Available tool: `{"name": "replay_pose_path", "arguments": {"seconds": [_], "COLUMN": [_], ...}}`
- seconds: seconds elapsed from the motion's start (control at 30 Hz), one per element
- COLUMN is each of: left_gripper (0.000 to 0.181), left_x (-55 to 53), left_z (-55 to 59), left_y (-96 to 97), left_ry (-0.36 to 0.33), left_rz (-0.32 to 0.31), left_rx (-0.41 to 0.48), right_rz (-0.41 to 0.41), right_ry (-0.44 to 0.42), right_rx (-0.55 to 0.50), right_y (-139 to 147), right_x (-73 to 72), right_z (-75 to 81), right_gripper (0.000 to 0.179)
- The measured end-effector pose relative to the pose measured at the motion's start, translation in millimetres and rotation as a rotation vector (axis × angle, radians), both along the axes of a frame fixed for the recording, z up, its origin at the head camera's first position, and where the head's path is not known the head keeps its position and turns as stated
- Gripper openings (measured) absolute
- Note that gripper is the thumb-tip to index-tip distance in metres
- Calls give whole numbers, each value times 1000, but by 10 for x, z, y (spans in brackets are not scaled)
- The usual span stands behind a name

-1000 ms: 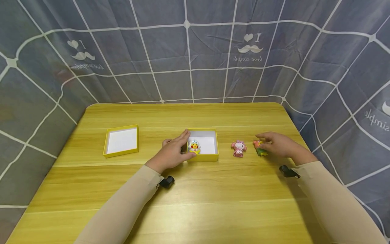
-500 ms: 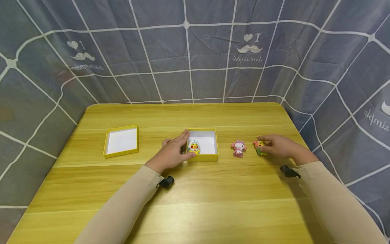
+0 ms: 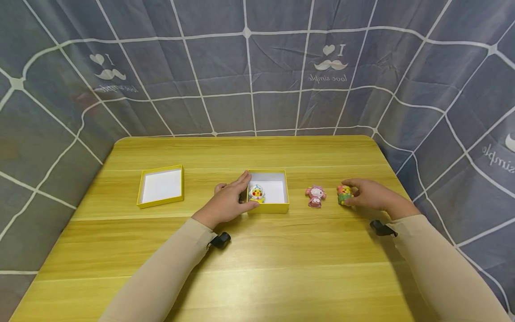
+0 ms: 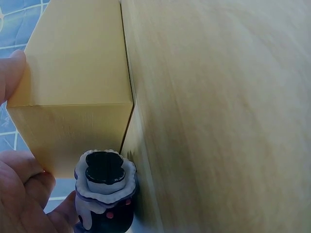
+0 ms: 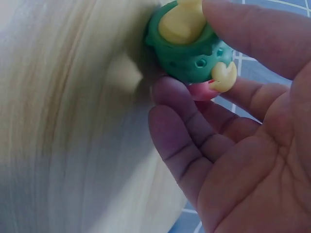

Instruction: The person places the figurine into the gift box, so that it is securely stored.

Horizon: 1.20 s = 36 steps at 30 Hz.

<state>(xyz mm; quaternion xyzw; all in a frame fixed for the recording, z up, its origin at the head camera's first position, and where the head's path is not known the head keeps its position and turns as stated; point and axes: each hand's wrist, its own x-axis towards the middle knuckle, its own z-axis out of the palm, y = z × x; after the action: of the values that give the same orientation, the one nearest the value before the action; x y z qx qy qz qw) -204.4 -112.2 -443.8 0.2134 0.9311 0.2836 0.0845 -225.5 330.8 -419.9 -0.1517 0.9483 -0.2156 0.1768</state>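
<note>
My left hand [image 3: 231,201] steadies the yellow box [image 3: 275,208], thumb at its front wall and fingers along its left end. In the left wrist view, a dark figurine [image 4: 108,189] with a white frilled edge stands beside the box, close to the curled fingers. Inside the box, at the left, is a Pikachu figurine [image 3: 256,194] in a white hood. Over on the right, my right hand [image 3: 368,194] pinches a green and yellow figurine with pink parts [image 3: 344,195] between thumb and fingers; its green body [image 5: 182,60] shows in the right wrist view.
A pink figurine with a white face [image 3: 315,196] lies between the box and my right hand. The shallow yellow box lid [image 3: 161,185], white inside, lies at the left of the wooden table [image 3: 257,268]. Grey checked curtains [image 3: 225,67] surround the table's back and sides.
My right thumb and fingers have closed on the green and yellow figurine, which has shifted slightly right and turned more upright. My left hand and the box stay in place.
</note>
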Motion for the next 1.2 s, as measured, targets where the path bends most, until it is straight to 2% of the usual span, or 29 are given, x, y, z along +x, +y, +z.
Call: {"name": "replay_pose_path", "arguments": {"seconds": [0.3,0.77,0.9,1.2], "left_gripper": [97,96,96,96], "left_x": [4,1,2,2], "left_z": [3,-5,-5,-7], "left_y": [2,5,7,9], "left_ry": [-3,0,-3,-4], "left_rz": [-3,-1,1,-1], "left_rx": [-2,11,10,0], "right_rz": [-48,-82,-102,-120], "right_ry": [-24,-146,-140,-61], "right_rx": [-76,-320,-332,-276], "right_y": [34,146,136,63], "right_x": [0,18,15,33], "right_z": [-72,-173,-187,-181], "right_gripper": [77,66,64,62]}}
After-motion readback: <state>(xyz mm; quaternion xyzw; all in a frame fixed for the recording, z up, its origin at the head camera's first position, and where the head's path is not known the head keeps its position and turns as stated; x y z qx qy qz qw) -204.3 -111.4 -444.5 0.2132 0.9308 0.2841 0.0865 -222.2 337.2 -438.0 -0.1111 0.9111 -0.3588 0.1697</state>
